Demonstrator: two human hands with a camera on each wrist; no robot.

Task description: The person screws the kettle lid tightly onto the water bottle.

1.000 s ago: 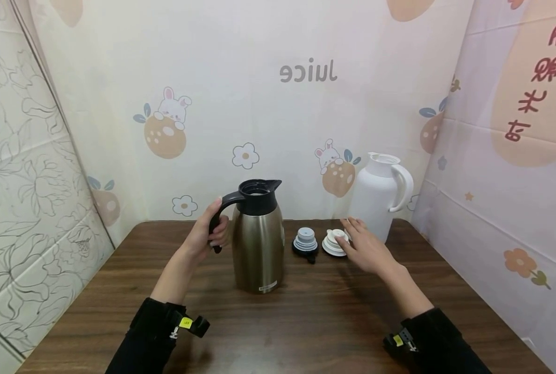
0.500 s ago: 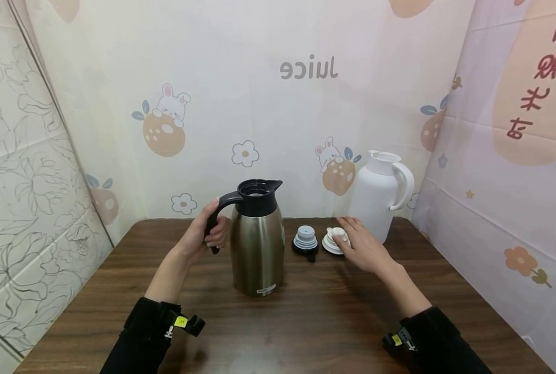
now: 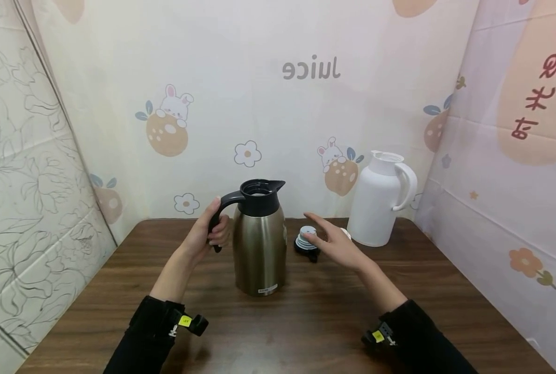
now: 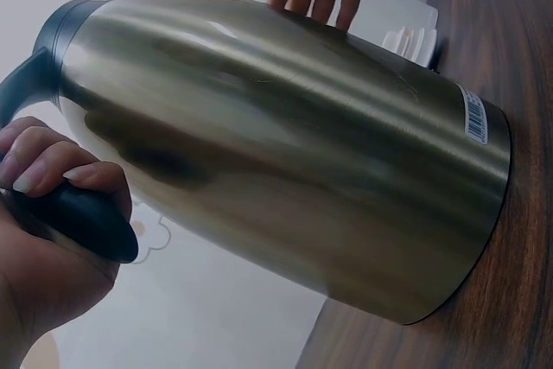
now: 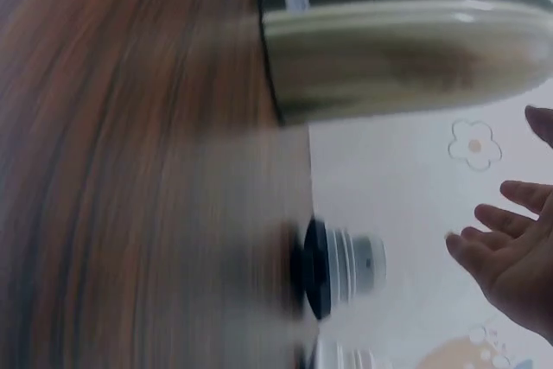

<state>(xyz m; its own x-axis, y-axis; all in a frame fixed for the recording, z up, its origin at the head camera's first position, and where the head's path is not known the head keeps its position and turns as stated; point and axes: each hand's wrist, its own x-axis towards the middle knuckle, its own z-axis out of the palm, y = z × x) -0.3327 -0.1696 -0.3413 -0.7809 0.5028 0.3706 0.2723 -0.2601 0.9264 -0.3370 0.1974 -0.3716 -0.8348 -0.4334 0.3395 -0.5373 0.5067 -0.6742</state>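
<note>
A gold-brown metal thermos jug (image 3: pixel 260 249) with a black collar and spout stands upright and lidless on the table. My left hand (image 3: pixel 207 228) grips its black handle (image 4: pixel 82 222), fingers curled round it. To the jug's right, a black stopper lid (image 3: pixel 307 244) lies upside down, its pale ringed plug pointing up. My right hand (image 3: pixel 336 243) hovers over that lid with fingers spread and holds nothing; the right wrist view shows a gap between the hand and the lid. Behind the right hand, a white lid (image 3: pixel 346 233) is mostly hidden.
A white thermos jug (image 3: pixel 376 202) without its lid stands at the back right, handle to the right. The wooden table (image 3: pixel 268 332) ends against a printed cloth backdrop (image 3: pixel 212 104), with cloth walls at both sides.
My right hand has left the white lid and moved left to above the black stopper lid. The left hand keeps its grip on the jug's handle, and the jug stays about where it was.
</note>
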